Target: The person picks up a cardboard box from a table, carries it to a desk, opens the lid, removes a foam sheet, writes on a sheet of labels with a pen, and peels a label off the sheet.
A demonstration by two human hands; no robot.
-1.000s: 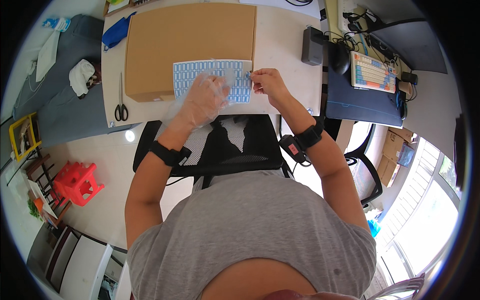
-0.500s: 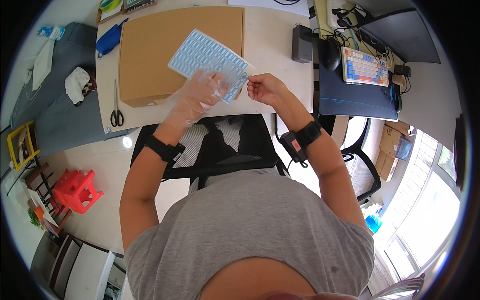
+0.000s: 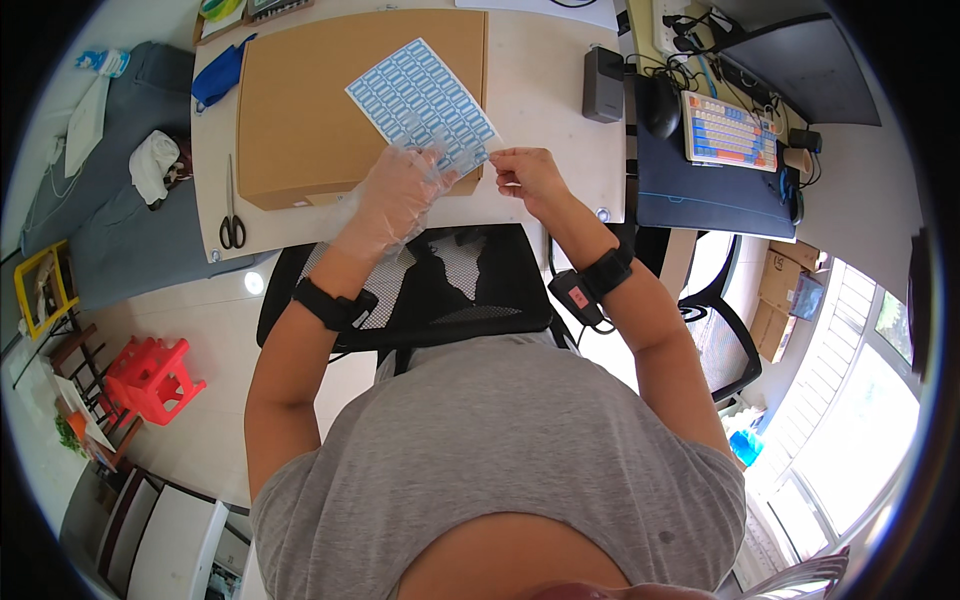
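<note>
A sheet of blue-and-white stickers [image 3: 425, 92] is held tilted above a flat brown cardboard box [image 3: 300, 110], its near right part reaching past the box's edge. My left hand [image 3: 400, 190], in a loose clear plastic glove, grips the sheet's near edge; the glove blurs its fingertips. My bare right hand [image 3: 530, 178] is closed in a pinch at the sheet's right-hand corner. Whether a single sticker sits between those fingertips is too small to tell.
Black-handled scissors [image 3: 232, 230] lie left of the box, near a blue cloth [image 3: 218, 78]. A dark grey box-shaped device [image 3: 604, 85] stands to the right. Beyond it are a mouse [image 3: 662, 108] and keyboard [image 3: 732, 133]. A black mesh chair [image 3: 440, 285] is against the table's front.
The sheet has turned and flattened toward view, its far corner swinging right. My left hand has shifted slightly toward me. My right hand stays pinched at the corner, barely moved.
</note>
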